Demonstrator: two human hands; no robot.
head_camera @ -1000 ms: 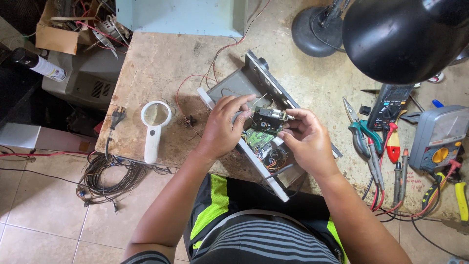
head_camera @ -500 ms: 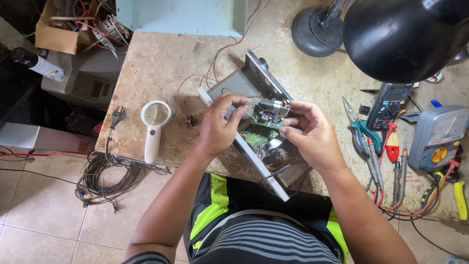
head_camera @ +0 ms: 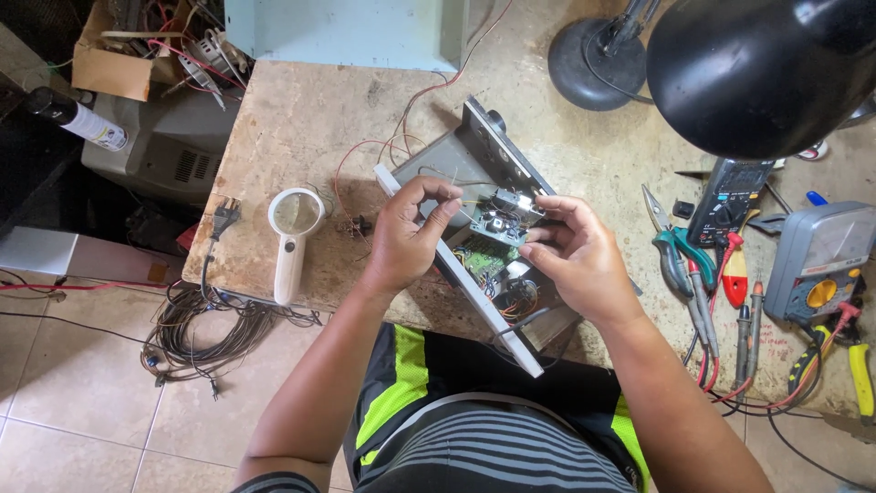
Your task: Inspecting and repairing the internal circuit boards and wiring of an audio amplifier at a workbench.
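An opened grey metal device case (head_camera: 456, 169) lies at the front edge of a worn workbench (head_camera: 301, 119), with green circuit boards and thin wires inside. My right hand (head_camera: 570, 260) holds a small circuit board (head_camera: 500, 219) lifted above the case, fingers pinching its right edge. My left hand (head_camera: 411, 237) is raised beside it, with thumb and forefinger pinched on a thin wire near the board's left side. Red wires (head_camera: 365, 155) trail from the case across the bench.
A white magnifying glass (head_camera: 292, 233) lies left of the case. Pliers (head_camera: 675, 256), screwdrivers, a black multimeter (head_camera: 730, 196) and a grey meter (head_camera: 817, 260) lie to the right. A black desk lamp (head_camera: 757, 68) hangs at top right. Coiled cable (head_camera: 201, 329) dangles off the left edge.
Both hands have shifted slightly. The left hand has risen from the board's left edge and now pinches a thin wire. The right hand still holds the small board.
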